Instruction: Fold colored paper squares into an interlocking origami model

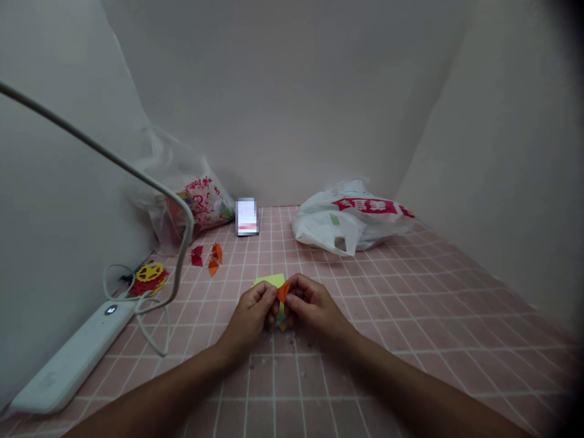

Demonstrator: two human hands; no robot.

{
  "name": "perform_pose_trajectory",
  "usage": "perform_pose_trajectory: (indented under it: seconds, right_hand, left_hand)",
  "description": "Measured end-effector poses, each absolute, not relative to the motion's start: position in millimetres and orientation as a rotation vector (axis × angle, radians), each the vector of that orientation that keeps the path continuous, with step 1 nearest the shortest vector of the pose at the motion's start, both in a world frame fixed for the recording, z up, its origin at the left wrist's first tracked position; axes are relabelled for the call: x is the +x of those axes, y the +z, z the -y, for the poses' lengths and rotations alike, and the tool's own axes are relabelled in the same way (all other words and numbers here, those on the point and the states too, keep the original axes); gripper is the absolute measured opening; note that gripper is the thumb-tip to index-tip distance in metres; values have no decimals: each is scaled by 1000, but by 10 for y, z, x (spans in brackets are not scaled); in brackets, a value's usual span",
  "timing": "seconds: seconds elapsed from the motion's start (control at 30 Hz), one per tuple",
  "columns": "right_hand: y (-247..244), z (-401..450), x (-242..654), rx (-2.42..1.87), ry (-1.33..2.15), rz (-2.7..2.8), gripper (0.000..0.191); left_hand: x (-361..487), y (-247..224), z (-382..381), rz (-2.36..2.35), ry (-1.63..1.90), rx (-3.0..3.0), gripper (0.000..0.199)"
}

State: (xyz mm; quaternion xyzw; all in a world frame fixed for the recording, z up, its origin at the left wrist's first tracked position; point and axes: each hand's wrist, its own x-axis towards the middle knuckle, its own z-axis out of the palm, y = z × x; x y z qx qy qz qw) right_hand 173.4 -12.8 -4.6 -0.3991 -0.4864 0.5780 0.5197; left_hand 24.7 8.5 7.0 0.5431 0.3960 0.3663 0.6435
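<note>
A small folded orange paper (283,291) is pinched between my two hands above the pink tiled surface. My left hand (253,308) grips its left side with thumb and fingers closed. On the right side, my right hand (314,304) holds it the same way. Yellow paper (274,280) lies just behind and beneath the hands, partly hidden by them. Farther left are a red folded paper piece (196,256) and orange folded pieces (213,266).
A white plastic bag (351,219) lies at the back right, and a filled bag (196,201) stands back left beside an upright phone (247,216). At left are a white power strip (75,359), a looping cable (109,157) and yellow and red cutouts (149,272).
</note>
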Motion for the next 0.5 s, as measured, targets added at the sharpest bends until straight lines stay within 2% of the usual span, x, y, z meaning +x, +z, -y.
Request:
perform_pose_trajectory:
  seconds: [0.17, 0.37, 0.5]
  right_hand:
    - [-16, 144, 1742, -1010, 1310, 1158, 11]
    - [59, 190, 1759, -1217, 904, 1409, 14]
    - [75, 213, 1755, -1242, 814, 1515, 15]
  left_hand:
    - [252, 62, -91, -895, 820, 1305, 32]
    - [218, 116, -62, -938, 977, 1504, 20]
    - [196, 144, -51, -938, 966, 1587, 16]
